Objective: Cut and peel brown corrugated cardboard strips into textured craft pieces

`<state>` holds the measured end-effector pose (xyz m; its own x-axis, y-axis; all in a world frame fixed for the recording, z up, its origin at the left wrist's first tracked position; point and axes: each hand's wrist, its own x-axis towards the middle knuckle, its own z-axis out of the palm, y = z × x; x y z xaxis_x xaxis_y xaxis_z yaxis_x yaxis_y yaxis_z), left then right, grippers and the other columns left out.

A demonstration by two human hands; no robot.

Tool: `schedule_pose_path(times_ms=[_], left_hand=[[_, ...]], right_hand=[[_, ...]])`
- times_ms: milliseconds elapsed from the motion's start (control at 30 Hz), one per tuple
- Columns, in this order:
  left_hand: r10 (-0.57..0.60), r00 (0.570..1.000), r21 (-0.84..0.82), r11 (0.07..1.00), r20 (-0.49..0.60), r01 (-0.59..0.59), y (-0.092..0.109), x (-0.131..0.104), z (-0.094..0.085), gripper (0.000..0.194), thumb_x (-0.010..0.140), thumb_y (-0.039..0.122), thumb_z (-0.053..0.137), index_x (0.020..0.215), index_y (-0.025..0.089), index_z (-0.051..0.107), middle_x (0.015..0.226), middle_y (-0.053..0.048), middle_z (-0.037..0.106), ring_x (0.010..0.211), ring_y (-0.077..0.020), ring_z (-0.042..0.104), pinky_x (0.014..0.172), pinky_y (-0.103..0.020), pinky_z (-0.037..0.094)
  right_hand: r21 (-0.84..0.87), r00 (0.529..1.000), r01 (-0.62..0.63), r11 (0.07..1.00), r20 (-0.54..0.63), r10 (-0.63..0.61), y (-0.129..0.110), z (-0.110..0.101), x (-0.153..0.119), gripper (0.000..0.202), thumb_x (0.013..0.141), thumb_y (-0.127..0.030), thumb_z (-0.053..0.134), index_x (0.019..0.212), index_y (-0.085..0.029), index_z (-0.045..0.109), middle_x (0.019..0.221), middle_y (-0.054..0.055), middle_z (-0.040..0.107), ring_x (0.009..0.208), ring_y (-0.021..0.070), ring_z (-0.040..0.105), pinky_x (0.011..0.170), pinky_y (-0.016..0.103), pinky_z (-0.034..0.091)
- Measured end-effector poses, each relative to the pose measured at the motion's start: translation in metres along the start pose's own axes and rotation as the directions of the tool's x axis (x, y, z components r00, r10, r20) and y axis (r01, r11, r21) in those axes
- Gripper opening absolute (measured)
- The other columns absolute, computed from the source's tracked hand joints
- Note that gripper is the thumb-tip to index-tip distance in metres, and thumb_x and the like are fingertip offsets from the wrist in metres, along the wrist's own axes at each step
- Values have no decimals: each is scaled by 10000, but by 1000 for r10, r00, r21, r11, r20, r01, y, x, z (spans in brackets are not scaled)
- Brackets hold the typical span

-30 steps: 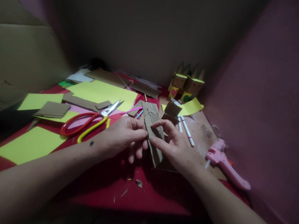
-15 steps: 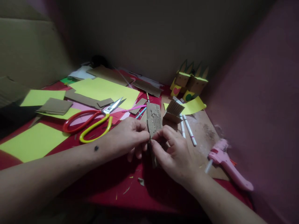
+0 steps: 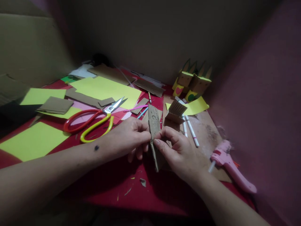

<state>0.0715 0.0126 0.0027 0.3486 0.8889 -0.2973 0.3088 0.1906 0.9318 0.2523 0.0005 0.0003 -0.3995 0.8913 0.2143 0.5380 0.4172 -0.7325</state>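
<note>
A narrow strip of corrugated cardboard (image 3: 154, 119) is held upright between both hands, its layers rough and partly peeled. My left hand (image 3: 135, 138) pinches its left edge, with the lower fingers curled beneath. From the right, my right hand (image 3: 174, 147) grips the strip's edge between thumb and forefinger. Just behind my right hand stands a small folded cardboard piece (image 3: 175, 113). Scissors (image 3: 109, 110) with one red and one yellow handle lie open to the left of my left hand.
Yellow paper sheets (image 3: 110, 89) and cardboard scraps (image 3: 57, 105) cover the left side. Decorated cardboard figures (image 3: 184, 80) stand at the back right. White markers (image 3: 192, 131) and a pink glue gun (image 3: 224, 157) lie to the right. Small scraps dot the red cloth (image 3: 122, 194).
The cardboard strip has turned slightly, so its face looks narrower and its lower edge shows more. Both hands keep their hold, and the whole view has shifted a little.
</note>
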Motion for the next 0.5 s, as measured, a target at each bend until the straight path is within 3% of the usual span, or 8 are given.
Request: schedule_pose_path(times_ms=[500], left_hand=[[-6,1000,-30,1000,13,6,2,0,2,67,690,198,566,634,170,587,439,22,603,314,-112,517,288,-175,413]], right_hand=[[-134,987,74,988,-133,-92,-2,9,-4,129,807,-188,555,693,-172,613,658,10,590,659,148,544,633,278,399]])
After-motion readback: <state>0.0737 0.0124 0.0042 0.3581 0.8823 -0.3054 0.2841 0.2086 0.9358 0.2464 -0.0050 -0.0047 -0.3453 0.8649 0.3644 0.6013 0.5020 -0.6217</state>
